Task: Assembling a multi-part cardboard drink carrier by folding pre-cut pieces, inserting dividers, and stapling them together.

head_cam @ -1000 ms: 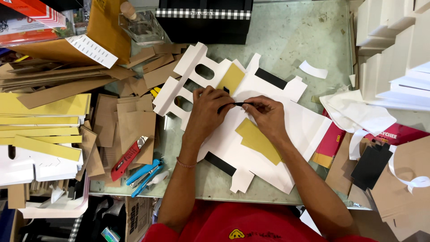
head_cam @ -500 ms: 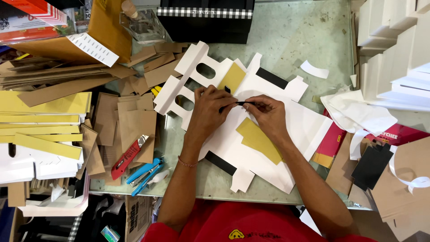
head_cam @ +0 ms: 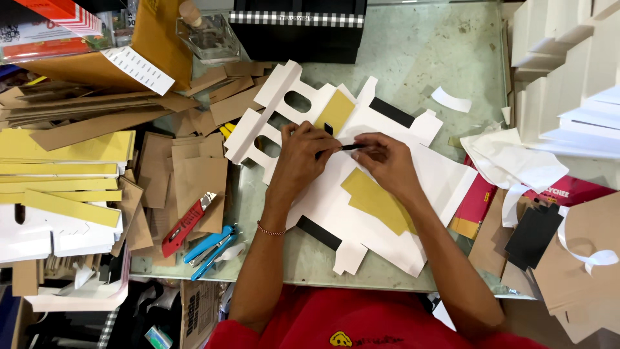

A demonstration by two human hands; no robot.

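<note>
A flat white die-cut card box blank (head_cam: 361, 207) with yellow and black patches lies on the glass table (head_cam: 420, 58). My left hand (head_cam: 303, 155) and my right hand (head_cam: 384, 161) rest on the blank near its middle. Between their fingertips they pinch a thin black strip (head_cam: 345, 148). A thin bracelet circles my left wrist.
Brown card pieces (head_cam: 194, 174) and yellow strips (head_cam: 64, 168) pile up at the left. A red utility knife (head_cam: 184, 226) and blue scissors (head_cam: 210, 245) lie near the front edge. A black box (head_cam: 297, 29) stands at the back, with white boxes (head_cam: 568, 71) and paper scraps to the right.
Both hands have stayed on the blank. The fingers have shifted only slightly along the black strip.
</note>
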